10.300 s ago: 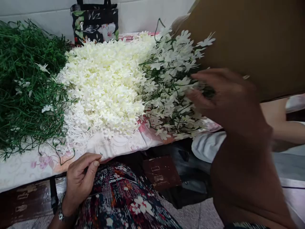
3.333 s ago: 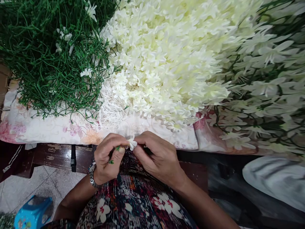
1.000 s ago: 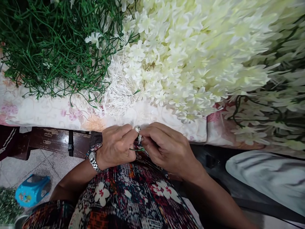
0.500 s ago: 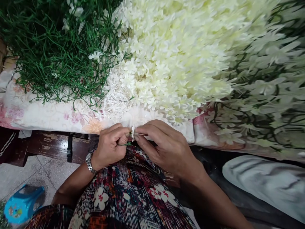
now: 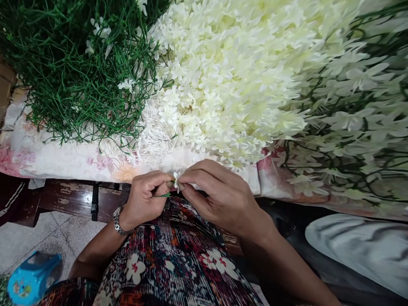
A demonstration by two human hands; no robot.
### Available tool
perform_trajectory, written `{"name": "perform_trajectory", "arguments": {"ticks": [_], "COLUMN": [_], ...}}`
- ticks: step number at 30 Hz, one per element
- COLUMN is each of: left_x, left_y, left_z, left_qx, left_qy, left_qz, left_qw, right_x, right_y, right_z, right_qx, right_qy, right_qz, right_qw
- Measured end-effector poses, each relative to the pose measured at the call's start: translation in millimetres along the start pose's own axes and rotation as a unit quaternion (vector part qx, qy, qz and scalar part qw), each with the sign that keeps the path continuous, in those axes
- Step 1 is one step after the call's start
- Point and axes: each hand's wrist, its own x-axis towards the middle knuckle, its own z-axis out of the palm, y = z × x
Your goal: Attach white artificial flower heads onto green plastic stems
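A broad pile of cream flower heads point(image 5: 229, 76) fills the middle of the worktop point(image 5: 70, 197), which is covered by a floral cloth point(image 5: 63, 157). To its left lies a tangled heap of green stems point(image 5: 70, 72) with a few white blooms caught in it. To its right lies a bunch of assembled sprays point(image 5: 350, 127), white petals on dark stalks. Fine white filaments spread on the cloth between the stems and the flower heads.

Below the worktop's edge, the person's patterned dress point(image 5: 178, 263) covers the lap, and a pale grey bundle of fabric point(image 5: 357, 250) sits at the lower right.

Both hands meet just over the cloth's front edge. The right hand point(image 5: 219, 195) has its grip pinched together on a small white flower point(image 5: 176, 177). The left hand point(image 5: 143, 199), with its grip closed, holds a thin green stem point(image 5: 162, 195) against that flower. A metal wristwatch point(image 5: 117, 221) sits on the left wrist. A blue plastic stool point(image 5: 32, 276) stands on the tiled floor at the lower left.
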Motion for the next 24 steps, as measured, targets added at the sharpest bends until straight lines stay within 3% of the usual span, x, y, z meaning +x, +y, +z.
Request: {"name": "perform_trajectory", "arguments": {"ticks": [12,24], "left_x": [3.3,5.3], "left_y": [1.5,1.4], "left_z": [4.2,5.7], "left_qx": [0.032,0.003], "left_qy": [0.012,0.022], "left_qz": [-0.062,-0.084], "left_qw": [0.997,0.996], "right_x": [-5.2,-2.0], "right_y": [10.6,9.3], "right_z": [14.8,23.2], "right_qx": [0.084,0.066], "right_qy": [0.036,0.048], "right_qz": [0.06,0.066], "right_qw": [0.994,0.995]}}
